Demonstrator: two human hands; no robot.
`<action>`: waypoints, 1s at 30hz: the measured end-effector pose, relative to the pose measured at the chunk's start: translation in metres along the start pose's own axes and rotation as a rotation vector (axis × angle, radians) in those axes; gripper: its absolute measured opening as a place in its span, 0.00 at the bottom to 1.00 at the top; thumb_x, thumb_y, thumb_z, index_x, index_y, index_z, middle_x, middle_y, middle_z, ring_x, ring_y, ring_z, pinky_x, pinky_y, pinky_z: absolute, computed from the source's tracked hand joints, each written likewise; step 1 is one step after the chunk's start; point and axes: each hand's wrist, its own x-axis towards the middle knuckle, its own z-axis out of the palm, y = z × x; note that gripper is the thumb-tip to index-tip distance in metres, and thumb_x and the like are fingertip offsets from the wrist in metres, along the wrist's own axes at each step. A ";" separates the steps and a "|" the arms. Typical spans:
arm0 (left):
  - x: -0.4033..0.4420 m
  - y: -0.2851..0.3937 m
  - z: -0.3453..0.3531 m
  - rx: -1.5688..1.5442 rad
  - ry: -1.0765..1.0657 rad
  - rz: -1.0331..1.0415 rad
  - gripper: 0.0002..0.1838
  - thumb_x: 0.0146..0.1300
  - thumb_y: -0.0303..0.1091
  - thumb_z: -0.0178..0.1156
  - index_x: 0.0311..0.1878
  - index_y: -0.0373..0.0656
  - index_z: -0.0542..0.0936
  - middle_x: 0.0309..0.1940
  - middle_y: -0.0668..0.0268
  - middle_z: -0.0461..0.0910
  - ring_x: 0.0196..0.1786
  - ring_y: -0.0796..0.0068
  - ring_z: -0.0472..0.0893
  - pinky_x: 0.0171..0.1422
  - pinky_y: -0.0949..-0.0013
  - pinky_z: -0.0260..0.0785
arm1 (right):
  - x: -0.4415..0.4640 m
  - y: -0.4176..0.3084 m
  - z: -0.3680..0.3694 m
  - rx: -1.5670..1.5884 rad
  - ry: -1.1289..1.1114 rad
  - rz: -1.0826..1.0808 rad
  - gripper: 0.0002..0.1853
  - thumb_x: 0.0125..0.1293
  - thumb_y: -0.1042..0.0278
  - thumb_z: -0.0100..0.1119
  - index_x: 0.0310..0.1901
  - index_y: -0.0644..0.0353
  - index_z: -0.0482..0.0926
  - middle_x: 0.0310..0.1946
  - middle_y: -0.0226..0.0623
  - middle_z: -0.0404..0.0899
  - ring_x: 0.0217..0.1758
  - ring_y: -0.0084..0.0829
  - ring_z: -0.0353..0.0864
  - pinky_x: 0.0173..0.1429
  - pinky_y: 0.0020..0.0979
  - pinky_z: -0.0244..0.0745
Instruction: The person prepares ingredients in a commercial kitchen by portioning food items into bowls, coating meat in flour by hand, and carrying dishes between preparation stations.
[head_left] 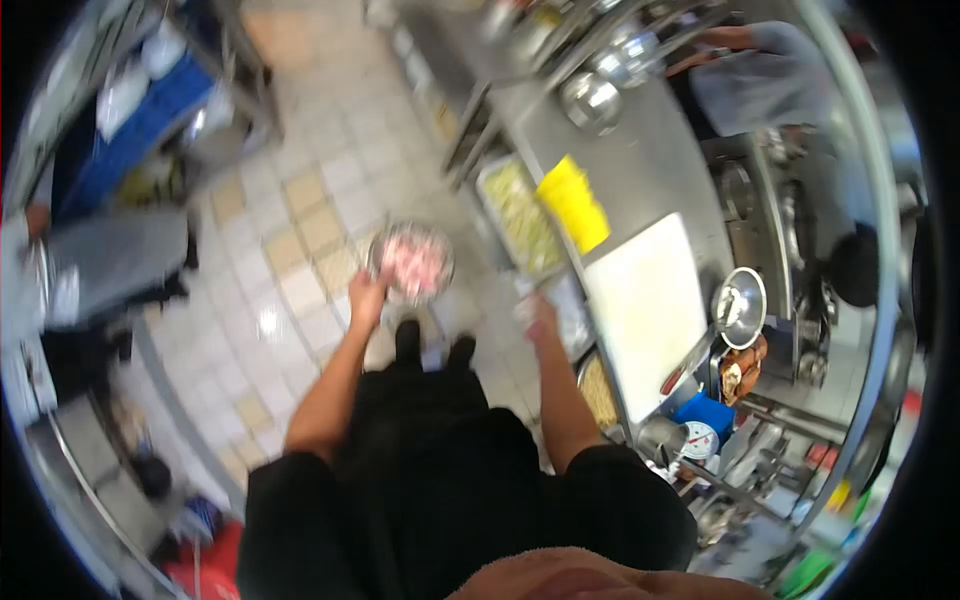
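My left hand (368, 297) grips the near left rim of a round bowl (447, 268), held out over the floor. Pink chunks (412, 258) that look like raw meat fill the bowl. Close to the steel table's edge, my right hand (542, 322) is smeared by motion, its fingers curled at a small pale thing too blurred to name. Just beyond it sits a tray (487, 178) of pale green chopped food. A clear or whitish container (572, 318) lies beside the right hand, partly hidden by it.
On the steel table (630, 150) lie a yellow cloth (573, 205), a white cutting board (650, 300), a red-handled knife (685, 365) and metal bowls (740, 307). A dial scale (700, 440) stands nearer. People work at left (110, 260) and far right (760, 80). Tiled floor (300, 130) stretches ahead.
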 end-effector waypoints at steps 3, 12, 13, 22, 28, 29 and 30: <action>-0.008 0.041 -0.004 -0.289 -0.022 -0.046 0.16 0.55 0.31 0.67 0.22 0.45 0.68 0.17 0.71 0.71 0.18 0.82 0.68 0.18 0.72 0.60 | -0.026 0.003 0.112 -0.199 -0.208 -0.019 0.13 0.66 0.69 0.52 0.50 0.61 0.77 0.29 0.31 0.75 0.29 0.26 0.73 0.32 0.31 0.70; 0.001 0.131 -0.027 -0.408 -0.067 0.057 0.12 0.51 0.22 0.59 0.23 0.47 0.65 0.20 0.70 0.71 0.19 0.78 0.72 0.20 0.71 0.70 | -0.087 -0.012 0.309 -1.371 -0.486 -1.211 0.13 0.50 0.81 0.55 0.40 0.70 0.79 0.38 0.57 0.78 0.45 0.56 0.77 0.51 0.40 0.74; 0.003 0.138 -0.028 -0.410 -0.068 0.053 0.12 0.52 0.22 0.59 0.23 0.46 0.65 0.20 0.70 0.70 0.19 0.78 0.71 0.20 0.71 0.69 | -0.083 -0.010 0.318 -1.409 -0.450 -1.181 0.14 0.50 0.80 0.57 0.41 0.69 0.79 0.39 0.56 0.78 0.45 0.56 0.77 0.52 0.40 0.74; 0.047 0.181 -0.014 -0.494 -0.122 0.080 0.13 0.51 0.19 0.57 0.23 0.46 0.63 0.20 0.69 0.70 0.20 0.78 0.72 0.19 0.72 0.70 | -0.039 -0.006 0.366 -1.817 -0.331 -1.138 0.35 0.47 0.67 0.69 0.61 0.55 0.69 0.46 0.52 0.78 0.52 0.53 0.76 0.53 0.43 0.74; 0.111 0.227 -0.024 -0.500 -0.213 -0.039 0.07 0.50 0.21 0.57 0.27 0.46 0.71 0.24 0.69 0.77 0.22 0.80 0.75 0.19 0.74 0.70 | 0.021 -0.052 0.439 -1.818 -0.503 -0.912 0.22 0.49 0.73 0.63 0.49 0.56 0.76 0.43 0.53 0.79 0.49 0.52 0.78 0.51 0.46 0.73; 0.127 0.230 -0.027 -0.477 -0.213 -0.028 0.07 0.50 0.21 0.57 0.28 0.46 0.71 0.25 0.69 0.77 0.22 0.80 0.75 0.19 0.74 0.70 | 0.024 -0.068 0.455 -1.854 -0.504 -0.878 0.20 0.49 0.74 0.62 0.48 0.57 0.77 0.44 0.52 0.79 0.49 0.52 0.78 0.51 0.46 0.73; 0.141 0.247 -0.028 -0.462 -0.213 -0.008 0.07 0.50 0.21 0.57 0.28 0.46 0.71 0.25 0.69 0.78 0.23 0.80 0.76 0.19 0.75 0.70 | 0.023 -0.085 0.473 -1.775 -0.473 -0.855 0.20 0.47 0.73 0.64 0.46 0.57 0.79 0.43 0.50 0.80 0.48 0.50 0.79 0.52 0.44 0.74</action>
